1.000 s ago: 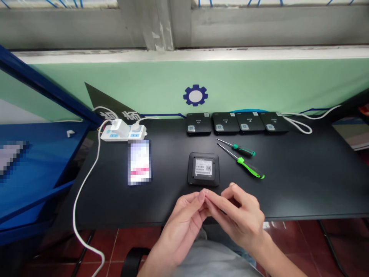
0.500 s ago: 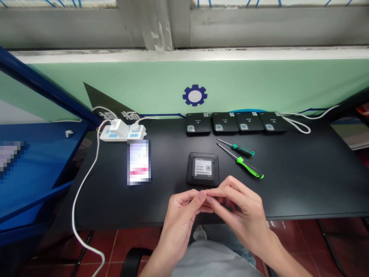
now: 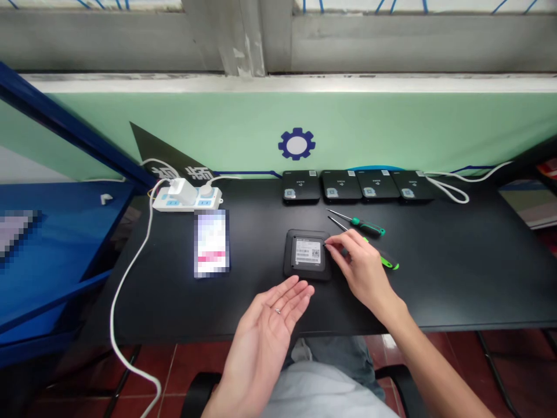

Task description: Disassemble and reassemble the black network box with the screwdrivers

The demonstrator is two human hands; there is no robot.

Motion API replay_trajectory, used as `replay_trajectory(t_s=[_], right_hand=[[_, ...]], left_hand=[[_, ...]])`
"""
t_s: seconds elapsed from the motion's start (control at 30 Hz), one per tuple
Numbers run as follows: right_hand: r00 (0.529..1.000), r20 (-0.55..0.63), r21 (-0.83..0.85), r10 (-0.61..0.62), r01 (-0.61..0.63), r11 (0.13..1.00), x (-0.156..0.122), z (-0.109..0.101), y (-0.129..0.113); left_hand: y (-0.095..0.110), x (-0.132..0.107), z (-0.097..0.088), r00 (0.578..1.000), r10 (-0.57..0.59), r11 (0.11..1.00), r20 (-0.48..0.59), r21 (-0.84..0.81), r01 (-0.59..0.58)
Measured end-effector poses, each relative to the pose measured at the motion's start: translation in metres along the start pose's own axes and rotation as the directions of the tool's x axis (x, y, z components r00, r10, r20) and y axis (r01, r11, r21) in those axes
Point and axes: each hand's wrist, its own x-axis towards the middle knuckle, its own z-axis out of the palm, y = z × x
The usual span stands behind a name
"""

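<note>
My left hand is palm up with its fingers stretched out, just in front of the black box. A few tiny shiny metal pieces, apparently screws, lie on it near the base of the fingers. Thumb and forefinger of my right hand are pinched at the right edge of the box, near its upper right corner, on a tiny dark screw. The square black box lies label side up, showing a white printed label. My right hand partly covers a bright green screwdriver.
Behind it lies a dark green screwdriver. Several similar black boxes stand in a row along the green panel. To the left are a lit phone and a white power strip with a white cable hanging over the front edge.
My hands have parted. The right one moved forward from the left fingertips to the box's right edge, while the left palm opened out and shows the small metal pieces.
</note>
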Motion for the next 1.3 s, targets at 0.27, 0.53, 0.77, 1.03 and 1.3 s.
replay_trajectory(t_s=[0.27,0.53,0.77,1.03,1.3], right_hand=[[0.989,0.097,-0.162,-0.109,0.123,0.979,0.003,0.0,0.007],[0.962,0.177,-0.246,-0.209,0.249,0.937,0.009,-0.009,0.008],[0.974,0.056,-0.169,-0.219,0.225,0.96,0.007,-0.016,-0.001],[0.952,0.039,0.158,-0.303,0.293,0.943,-0.015,-0.014,-0.071],[0.854,0.083,-0.017,-0.514,0.517,0.856,-0.025,0.007,-0.091]], left_hand=[[0.021,-0.016,0.023,0.977,-0.042,0.994,-0.21,-0.108,0.019],[0.022,-0.014,0.021,0.987,-0.051,0.992,-0.154,-0.126,0.031],[0.021,-0.013,0.016,0.997,-0.016,0.994,-0.08,-0.112,0.007],[0.018,-0.009,0.023,0.989,-0.018,0.994,0.146,-0.101,0.033],[0.006,0.002,0.008,0.974,0.041,0.999,0.223,0.023,-0.047]])
